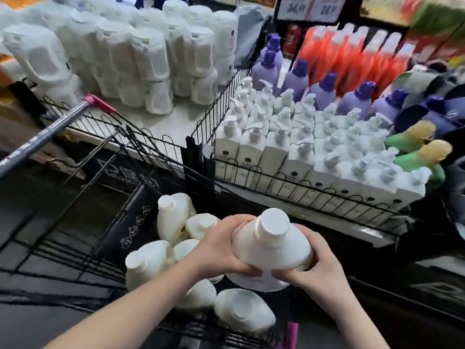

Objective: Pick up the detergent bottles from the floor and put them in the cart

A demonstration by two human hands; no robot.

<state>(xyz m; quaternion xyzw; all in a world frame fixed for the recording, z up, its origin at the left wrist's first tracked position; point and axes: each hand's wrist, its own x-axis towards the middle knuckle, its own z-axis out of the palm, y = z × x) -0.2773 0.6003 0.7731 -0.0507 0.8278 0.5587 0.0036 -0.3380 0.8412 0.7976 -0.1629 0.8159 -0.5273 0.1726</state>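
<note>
The left grip (216, 250) and right grip (319, 268) were bare hands with slim fingers. The left forearm (141, 306) and right forearm (352, 318) were bare too, uncovered up to the frame's lower edge.

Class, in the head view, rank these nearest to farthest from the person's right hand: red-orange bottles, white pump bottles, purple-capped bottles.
1. White pump bottles, front shelf rows, beyond the right hand.
2. Purple-capped bottles, behind them.
3. Red-orange bottles, farthest back.
</note>
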